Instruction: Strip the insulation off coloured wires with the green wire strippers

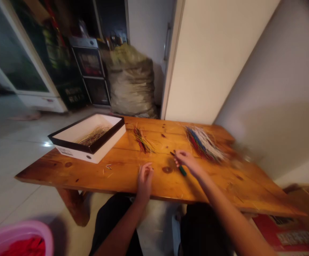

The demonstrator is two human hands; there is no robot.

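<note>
Over the wooden bench, my left grip curls; I cannot tell whether it holds anything. Nearby, my right grip is clamped on a green-handled tool, probably light and stiff, best held by its handle.

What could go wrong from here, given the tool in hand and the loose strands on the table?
1. The right hand grips a slim tool with a green handle and dark tip; the tip might nick the bare left hand if they come together.
2. The loose white, blue and red strands lie beside the right hand, so a sweep could scatter them.
3. The rectangular white box with a black rim sits near the brown wooden table's left edge; a knock could send it over.
</note>
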